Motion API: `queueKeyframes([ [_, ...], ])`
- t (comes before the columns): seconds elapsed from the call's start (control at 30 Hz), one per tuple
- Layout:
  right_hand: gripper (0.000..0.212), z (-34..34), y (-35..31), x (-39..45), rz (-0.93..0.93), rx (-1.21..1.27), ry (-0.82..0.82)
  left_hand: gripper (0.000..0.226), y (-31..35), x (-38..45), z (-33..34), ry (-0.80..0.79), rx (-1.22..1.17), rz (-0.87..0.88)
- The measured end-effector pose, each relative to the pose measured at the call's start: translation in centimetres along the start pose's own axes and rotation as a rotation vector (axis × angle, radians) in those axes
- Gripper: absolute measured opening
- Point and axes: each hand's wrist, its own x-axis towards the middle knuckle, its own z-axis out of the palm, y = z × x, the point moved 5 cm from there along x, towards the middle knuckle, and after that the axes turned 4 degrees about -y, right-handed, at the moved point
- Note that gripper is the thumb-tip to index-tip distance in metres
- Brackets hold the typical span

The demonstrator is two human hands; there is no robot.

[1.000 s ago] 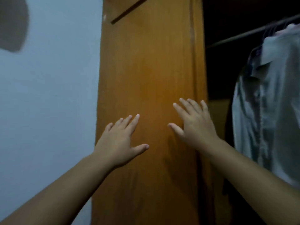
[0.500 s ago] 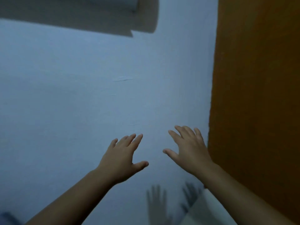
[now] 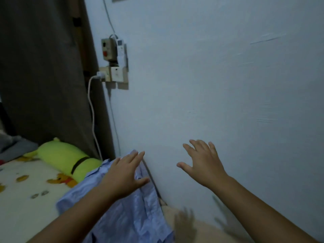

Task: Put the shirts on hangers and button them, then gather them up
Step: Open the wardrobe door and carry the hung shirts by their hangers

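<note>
Left hand (image 3: pixel 125 174): fingers straight, holding nothing — poised over the blue shirt (image 3: pixel 129 213), probably to take it up for hanging.
Right hand (image 3: pixel 203 163): spread, empty, raised before the wall (image 3: pixel 219 76).
Blue shirt: crumpled on the bed (image 3: pixel 26 199), against the wall, at near centre; whether the left hand touches it cannot be told.
Hidden: the shirt's near end is cut off; no hanger shows; buttons indistinct in the dim light.
Green plush (image 3: pixel 66 158): far left on the bed — not involved.
</note>
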Motion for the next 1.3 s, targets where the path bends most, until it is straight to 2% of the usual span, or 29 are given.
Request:
queueKeyframes([
  [0.17,0.070,4.6,-8.8,4.6,-0.162,0.070,-0.080,0.090,-9.3,-2.6,2.0,-0.033,0.038,-0.146],
  [0.27,0.077,7.3,-13.9,7.2,-0.231,0.096,-0.129,0.090,-14.9,-3.6,3.4,-0.091,0.029,-0.238],
  [0.4,0.100,10.6,-19.7,10.3,-0.304,0.095,-0.136,0.091,-21.8,-4.3,5.0,-0.145,-0.022,-0.325],
  [0.57,0.097,14.7,-24.2,13.2,-0.316,0.096,-0.191,0.091,-27.0,-3.1,7.9,-0.213,-0.086,-0.361],
  [0.7,0.093,18.1,-25.9,14.6,-0.316,0.102,-0.298,0.092,-28.6,-0.6,10.8,-0.237,-0.175,-0.379],
  [0.77,0.083,19.4,-26.3,15.6,-0.324,0.068,-0.339,0.091,-28.9,0.7,12.1,-0.234,-0.229,-0.388],
  [0.83,0.071,20.7,-26.5,17.0,-0.353,0.060,-0.346,0.089,-29.3,1.9,13.3,-0.233,-0.287,-0.422],
  [0.97,0.068,23.9,-26.6,19.9,-0.398,0.081,-0.362,0.089,-30.9,3.3,16.1,-0.246,-0.399,-0.512],
  [1.13,0.068,27.2,-26.6,22.5,-0.454,0.109,-0.392,0.101,-33.1,3.7,18.9,-0.335,-0.546,-0.640],
  [1.23,0.066,28.5,-26.7,23.1,-0.472,0.120,-0.421,0.110,-33.6,3.9,19.4,-0.336,-0.671,-0.651],
  [1.3,0.066,29.2,-26.9,23.1,-0.482,0.117,-0.429,0.120,-34.0,4.0,19.4,-0.308,-0.645,-0.643],
])
